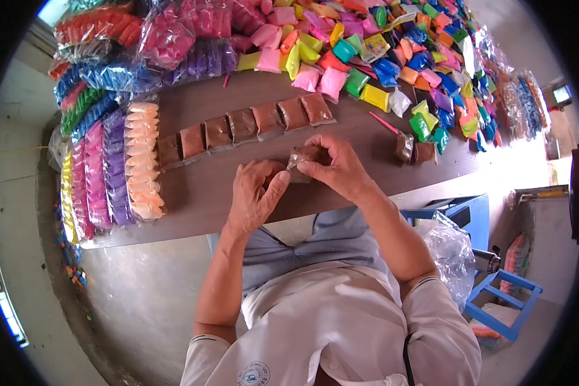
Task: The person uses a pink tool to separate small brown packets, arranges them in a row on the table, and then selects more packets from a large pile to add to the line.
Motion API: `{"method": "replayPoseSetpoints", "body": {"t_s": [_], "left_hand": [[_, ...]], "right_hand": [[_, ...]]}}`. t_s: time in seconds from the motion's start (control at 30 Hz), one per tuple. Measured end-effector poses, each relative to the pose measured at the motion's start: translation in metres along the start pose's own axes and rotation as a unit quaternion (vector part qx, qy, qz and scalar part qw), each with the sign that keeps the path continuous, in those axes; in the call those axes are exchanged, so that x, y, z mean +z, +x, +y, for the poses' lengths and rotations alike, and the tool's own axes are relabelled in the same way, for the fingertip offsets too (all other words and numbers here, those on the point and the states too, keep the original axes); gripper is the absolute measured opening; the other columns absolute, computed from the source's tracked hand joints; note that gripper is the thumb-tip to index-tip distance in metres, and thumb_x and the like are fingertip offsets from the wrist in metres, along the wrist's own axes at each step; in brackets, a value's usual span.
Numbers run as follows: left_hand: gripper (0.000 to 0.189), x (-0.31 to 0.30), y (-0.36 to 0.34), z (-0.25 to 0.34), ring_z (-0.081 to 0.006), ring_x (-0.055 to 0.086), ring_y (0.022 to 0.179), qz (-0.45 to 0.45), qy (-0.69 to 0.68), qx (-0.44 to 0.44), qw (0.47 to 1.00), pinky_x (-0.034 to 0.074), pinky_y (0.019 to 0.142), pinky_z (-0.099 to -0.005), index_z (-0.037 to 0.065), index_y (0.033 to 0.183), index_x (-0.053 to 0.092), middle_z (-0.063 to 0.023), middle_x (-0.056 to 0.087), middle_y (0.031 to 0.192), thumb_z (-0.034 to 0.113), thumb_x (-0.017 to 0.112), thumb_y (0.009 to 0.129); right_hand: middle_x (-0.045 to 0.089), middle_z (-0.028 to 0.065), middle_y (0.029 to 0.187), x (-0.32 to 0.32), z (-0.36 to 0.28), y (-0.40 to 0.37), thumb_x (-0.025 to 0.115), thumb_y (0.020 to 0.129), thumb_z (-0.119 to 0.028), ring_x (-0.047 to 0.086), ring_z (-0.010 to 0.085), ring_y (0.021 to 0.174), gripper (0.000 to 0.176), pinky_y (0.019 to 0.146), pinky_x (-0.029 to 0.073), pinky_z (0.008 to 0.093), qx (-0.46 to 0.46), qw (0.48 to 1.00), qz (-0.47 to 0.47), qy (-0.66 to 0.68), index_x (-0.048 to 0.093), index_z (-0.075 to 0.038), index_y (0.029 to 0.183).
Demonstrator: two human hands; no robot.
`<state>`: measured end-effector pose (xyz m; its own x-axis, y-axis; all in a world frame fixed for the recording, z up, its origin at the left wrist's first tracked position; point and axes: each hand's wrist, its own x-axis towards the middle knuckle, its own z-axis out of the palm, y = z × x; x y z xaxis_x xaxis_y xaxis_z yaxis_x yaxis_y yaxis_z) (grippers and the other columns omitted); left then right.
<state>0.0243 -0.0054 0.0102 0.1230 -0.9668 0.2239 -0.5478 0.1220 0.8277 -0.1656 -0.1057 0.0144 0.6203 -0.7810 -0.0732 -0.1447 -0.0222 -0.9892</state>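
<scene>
My right hand [334, 166] pinches a small brown packet [307, 154] above the front part of the brown table [206, 183]. Just left of that packet is my left hand [257, 192], its thumb and fingers apart and nothing seen between them. Beyond both hands, a slanting row of brown packets [243, 125] lies side by side on the table. Two more brown packets [424, 152] rest to the right, near a pink stick [384, 122].
A heap of colourful packets [373, 94] covers the table's back and right. Bagged rows of packets [143, 154] stand at the left, with more bags [119, 74] behind. A blue stool [511, 302] and a clear plastic bag [447, 254] are at the lower right.
</scene>
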Motion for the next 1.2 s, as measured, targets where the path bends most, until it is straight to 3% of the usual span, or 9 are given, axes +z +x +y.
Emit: {"method": "replayPoseSetpoints", "body": {"t_s": [0.1,0.17,0.27,0.37,0.6,0.83,1.0,1.07,1.2], "left_hand": [[0.03,0.001,0.001,0.0,-0.0318,0.054,0.077,0.016,0.005,0.022,1.0,0.037,0.075,-0.0399,0.006,0.085,0.066,-0.0103,0.06,0.074,0.032,0.059,0.097],[0.03,0.001,0.002,-0.006,-0.0342,0.052,0.074,-0.018,0.057,0.042,0.997,0.036,0.072,-0.0415,0.005,0.079,0.062,-0.0117,0.057,0.071,0.029,0.058,0.097],[0.031,0.001,0.002,-0.006,-0.0355,0.049,0.077,-0.013,0.051,0.048,0.997,0.036,0.074,-0.042,0.002,0.084,0.061,-0.016,0.056,0.077,0.027,0.053,0.101],[0.032,0.001,0.002,-0.006,-0.0365,0.048,0.075,-0.002,0.055,0.061,0.997,0.035,0.072,-0.0423,0.002,0.081,0.059,-0.0155,0.055,0.075,0.025,0.05,0.101],[0.034,0.002,0.002,-0.007,-0.0354,0.051,0.074,-0.002,0.034,0.075,0.997,0.036,0.072,-0.0429,0.004,0.074,0.058,-0.0134,0.056,0.07,0.026,0.054,0.1],[0.037,0.001,-0.001,-0.007,-0.0326,0.047,0.072,-0.004,-0.017,0.028,0.999,0.035,0.072,-0.0413,0.004,0.071,0.056,-0.0133,0.05,0.066,0.029,0.059,0.098],[0.037,-0.002,-0.002,-0.006,-0.0318,0.047,0.072,-0.019,-0.017,0.024,0.999,0.037,0.073,-0.0395,0.003,0.074,0.06,-0.0134,0.05,0.067,0.033,0.063,0.095],[0.037,0.0,-0.004,-0.009,-0.0322,0.047,0.072,-0.012,-0.022,0.017,1.0,0.037,0.073,-0.0396,0.003,0.074,0.059,-0.0137,0.051,0.068,0.032,0.062,0.096],[0.036,-0.003,-0.001,-0.009,-0.0338,0.047,0.071,-0.026,-0.005,0.029,0.999,0.037,0.071,-0.0402,0.003,0.074,0.058,-0.0147,0.053,0.071,0.03,0.06,0.098]], "right_hand": [[0.063,-0.0002,0.095,0.01,0.0,-0.003,0.075,0.089,-0.018,0.057,0.0081,0.088,0.033,0.076,0.052,0.0269,0.009,0.997,-0.05,0.05,0.063,0.0,0.115],[0.061,-0.0016,0.091,0.02,-0.002,-0.002,0.072,0.092,-0.023,0.055,0.0063,0.08,0.032,0.068,0.049,0.0249,0.022,0.999,-0.009,0.037,0.064,-0.003,0.116],[0.06,-0.0026,0.089,0.019,-0.013,0.001,0.068,0.095,-0.024,0.053,0.0041,0.073,0.03,0.061,0.046,0.0221,0.061,0.986,-0.062,0.14,0.064,-0.004,0.117],[0.06,-0.0041,0.085,0.017,-0.006,0.003,0.067,0.096,-0.025,0.051,0.0031,0.068,0.029,0.059,0.043,0.0205,0.075,0.987,-0.074,0.118,0.065,-0.005,0.117],[0.059,-0.0047,0.08,0.034,0.001,0.001,0.065,0.099,-0.027,0.049,0.0025,0.067,0.027,0.054,0.039,0.02,0.009,0.994,0.012,0.107,0.066,-0.005,0.113],[0.057,-0.0057,0.079,0.034,-0.01,-0.003,0.061,0.101,-0.027,0.048,0.0019,0.069,0.026,0.053,0.037,0.0205,0.043,0.983,0.015,0.179,0.068,-0.004,0.108],[0.058,-0.0057,0.079,0.041,0.013,0.003,0.06,0.101,-0.024,0.05,0.0023,0.071,0.023,0.06,0.042,0.0215,-0.037,0.978,0.044,0.199,0.07,-0.003,0.1],[0.061,-0.0047,0.081,0.032,0.003,-0.003,0.061,0.1,-0.024,0.05,0.002,0.075,0.024,0.065,0.043,0.0217,0.06,0.981,0.01,0.184,0.069,-0.001,0.1],[0.063,-0.003,0.084,0.028,0.001,-0.009,0.062,0.1,-0.024,0.052,0.0033,0.08,0.025,0.067,0.045,0.0237,0.077,0.988,-0.053,0.123,0.068,0.0,0.101]]}}
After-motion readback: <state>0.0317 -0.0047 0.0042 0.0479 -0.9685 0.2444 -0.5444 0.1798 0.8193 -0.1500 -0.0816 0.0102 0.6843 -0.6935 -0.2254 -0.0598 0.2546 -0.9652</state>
